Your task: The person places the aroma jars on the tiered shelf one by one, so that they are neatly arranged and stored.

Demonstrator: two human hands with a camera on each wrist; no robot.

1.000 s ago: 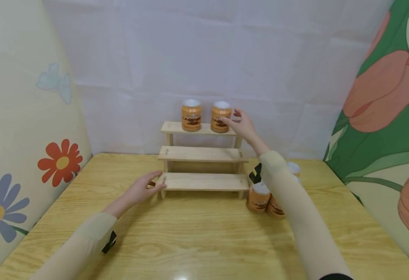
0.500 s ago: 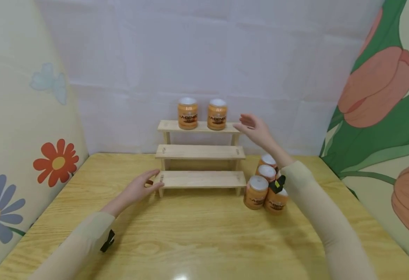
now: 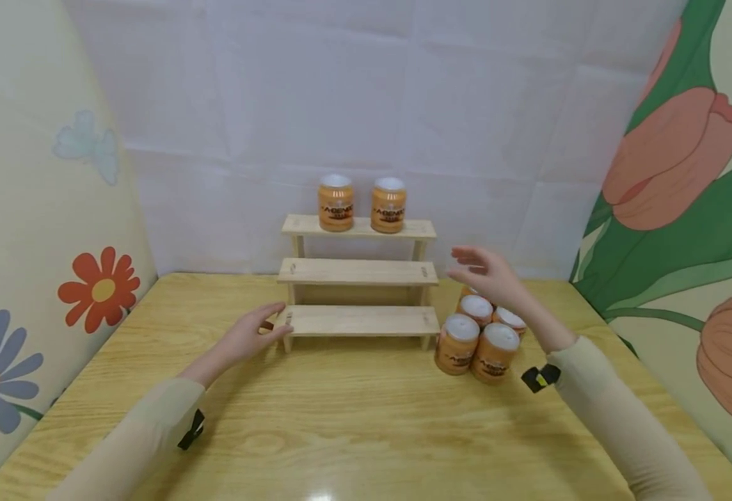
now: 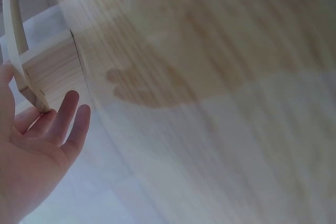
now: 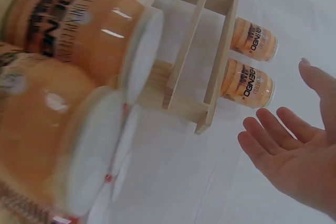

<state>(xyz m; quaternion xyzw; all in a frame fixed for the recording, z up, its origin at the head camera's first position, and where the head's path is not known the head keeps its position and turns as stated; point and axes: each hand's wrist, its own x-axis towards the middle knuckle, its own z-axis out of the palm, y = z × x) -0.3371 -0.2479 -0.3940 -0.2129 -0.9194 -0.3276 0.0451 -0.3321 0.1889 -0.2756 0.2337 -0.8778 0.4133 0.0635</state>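
Note:
A three-tier wooden display shelf [image 3: 360,271] stands at the back of the table. My left hand [image 3: 250,337] holds the left end of its lowest board, thumb on one side and fingers on the other, as the left wrist view shows of the board end [image 4: 34,95]. Two orange cans with white tops, a left can [image 3: 336,203] and a right can [image 3: 388,205], stand upright on the top board. My right hand [image 3: 491,278] hovers with nothing in it, fingers loosely bent, above a group of several more such cans, including a front can [image 3: 456,346].
The can group, with another front can [image 3: 494,355], stands close together just right of the shelf on the wooden table [image 3: 316,417]. A white cloth [image 3: 316,83] hangs behind. Flower-painted panels, left [image 3: 21,209] and right [image 3: 666,278], flank the table.
My right hand has left the right can on the top board and moved right and down to above the can group. My left hand stays on the shelf's end.

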